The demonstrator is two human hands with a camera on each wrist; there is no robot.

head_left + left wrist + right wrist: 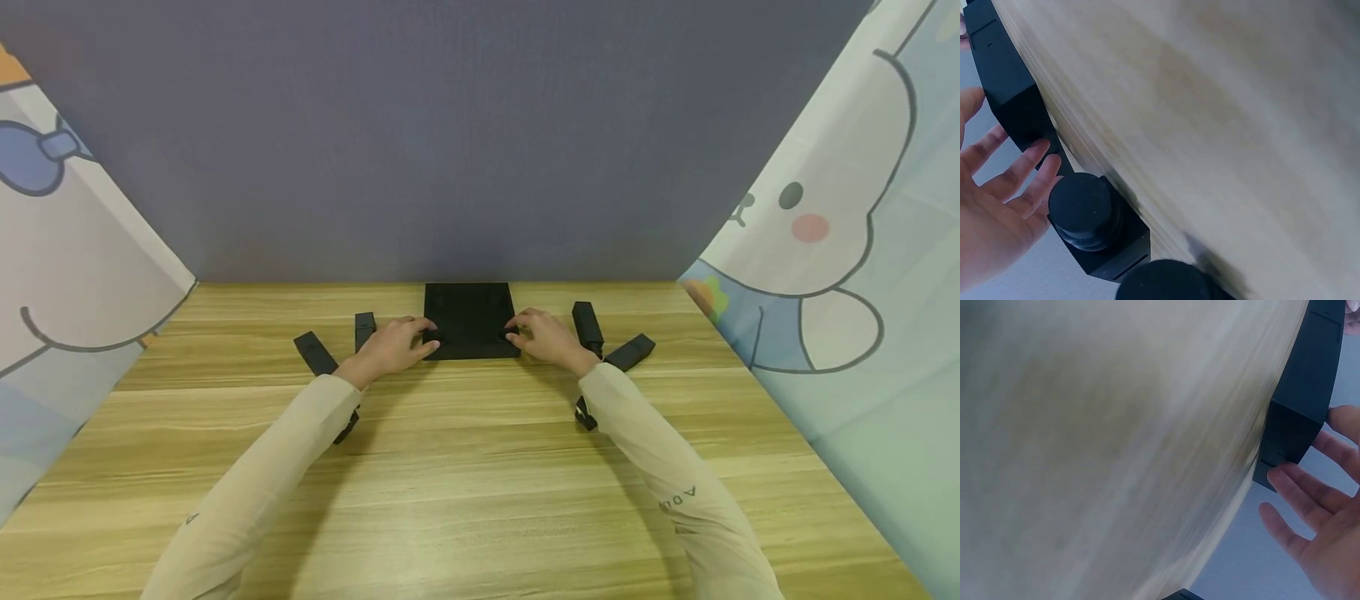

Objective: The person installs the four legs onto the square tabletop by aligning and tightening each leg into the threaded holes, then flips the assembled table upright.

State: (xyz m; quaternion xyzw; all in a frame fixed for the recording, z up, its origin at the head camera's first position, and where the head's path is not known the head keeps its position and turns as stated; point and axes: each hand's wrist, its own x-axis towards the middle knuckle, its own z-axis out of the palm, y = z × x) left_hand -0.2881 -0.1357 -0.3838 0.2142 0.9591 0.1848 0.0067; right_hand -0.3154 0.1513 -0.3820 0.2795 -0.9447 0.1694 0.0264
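A flat black box (pixel 471 317) lies at the back middle of the table. At its left front corner, my left hand (pixel 396 342) pinches a small dark round piece with thumb and index finger. My right hand (pixel 550 337) mirrors this at the right front corner, thumb and index finger closed around another small dark piece. In the left wrist view, the other fingers (pixel 1041 150) rest along the end of the box (pixel 1007 62). The right wrist view shows fingertips (pixel 1282 478) against the opposite end. The pinched pieces are mostly hidden by the fingers.
Black blocks (pixel 317 354) lie left of the box, partly under my left forearm. Similar black blocks (pixel 588 325) lie on the right around my right wrist. A round black knob (pixel 1082 203) tops one left block. A grey panel (pixel 465 167) rises behind the table.
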